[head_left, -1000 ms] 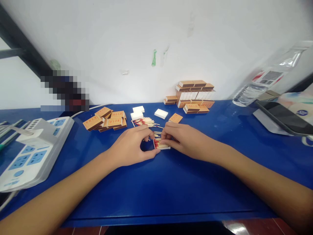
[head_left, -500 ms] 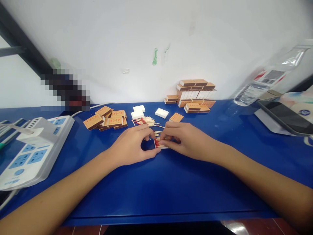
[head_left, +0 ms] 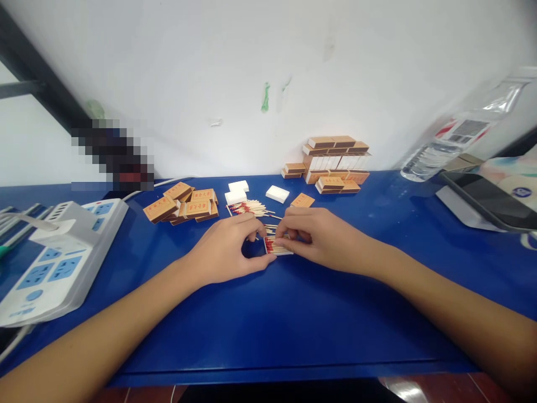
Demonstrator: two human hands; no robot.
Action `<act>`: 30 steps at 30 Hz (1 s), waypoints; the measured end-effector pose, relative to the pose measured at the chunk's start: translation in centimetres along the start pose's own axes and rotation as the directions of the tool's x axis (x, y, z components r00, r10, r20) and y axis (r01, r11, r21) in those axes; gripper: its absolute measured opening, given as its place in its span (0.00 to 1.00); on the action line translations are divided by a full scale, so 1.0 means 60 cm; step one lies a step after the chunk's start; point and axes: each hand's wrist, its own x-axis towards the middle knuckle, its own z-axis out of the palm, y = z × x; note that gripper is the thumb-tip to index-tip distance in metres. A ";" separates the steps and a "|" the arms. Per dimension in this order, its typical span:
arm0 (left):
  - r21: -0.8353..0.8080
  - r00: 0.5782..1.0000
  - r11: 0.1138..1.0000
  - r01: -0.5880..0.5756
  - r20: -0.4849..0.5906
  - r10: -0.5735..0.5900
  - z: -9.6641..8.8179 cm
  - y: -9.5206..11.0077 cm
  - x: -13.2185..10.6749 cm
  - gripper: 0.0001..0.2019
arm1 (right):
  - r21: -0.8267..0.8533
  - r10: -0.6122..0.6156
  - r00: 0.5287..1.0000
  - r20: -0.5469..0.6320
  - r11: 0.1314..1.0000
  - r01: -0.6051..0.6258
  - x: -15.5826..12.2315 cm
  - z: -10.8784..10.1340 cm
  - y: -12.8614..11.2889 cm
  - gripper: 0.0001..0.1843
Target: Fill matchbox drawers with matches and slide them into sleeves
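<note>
1 rect. cardboard tray (head_left: 278, 252), thin matchsticks (head_left: 272, 245)

Match tray (head_left: 277, 247) between left hand (head_left: 226, 249) and right hand (head_left: 323, 238), loose matches (head_left: 250, 208) behind, box pile (head_left: 181, 202) left, stack (head_left: 335, 162) right

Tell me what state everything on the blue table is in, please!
match tray: open, lying flat, packed with red-tipped matches.
left hand: pinching the tray's left end.
right hand: gripping the tray's right side.
loose matches: heaped behind the tray.
orange matchboxes: jumbled pile.
stacked matchboxes: piled in layers.
tablet: screen dark.
water bottle: leaning, not upright.
</note>
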 end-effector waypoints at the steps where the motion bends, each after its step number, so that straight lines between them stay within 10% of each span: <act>1: 0.000 1.000 1.000 0.001 0.002 -0.001 0.000 0.000 0.000 0.15 | -0.008 0.005 1.000 -0.011 1.000 -0.005 0.000 -0.001 0.001 0.06; 21: 0.005 1.000 1.000 -0.003 -0.009 0.003 0.002 0.001 -0.004 0.15 | -0.007 -0.055 0.996 -0.068 0.999 0.054 0.002 -0.024 0.002 0.09; 25: 0.010 0.999 0.999 -0.040 -0.001 0.040 0.006 0.000 -0.005 0.16 | -0.140 0.055 0.973 -0.226 0.986 -0.088 -0.001 -0.066 0.044 0.10; 30: -0.005 0.983 0.996 -0.089 -0.161 0.087 -0.015 -0.006 0.004 0.10 | -0.246 0.023 0.993 -0.112 0.968 -0.050 -0.007 -0.084 0.116 0.23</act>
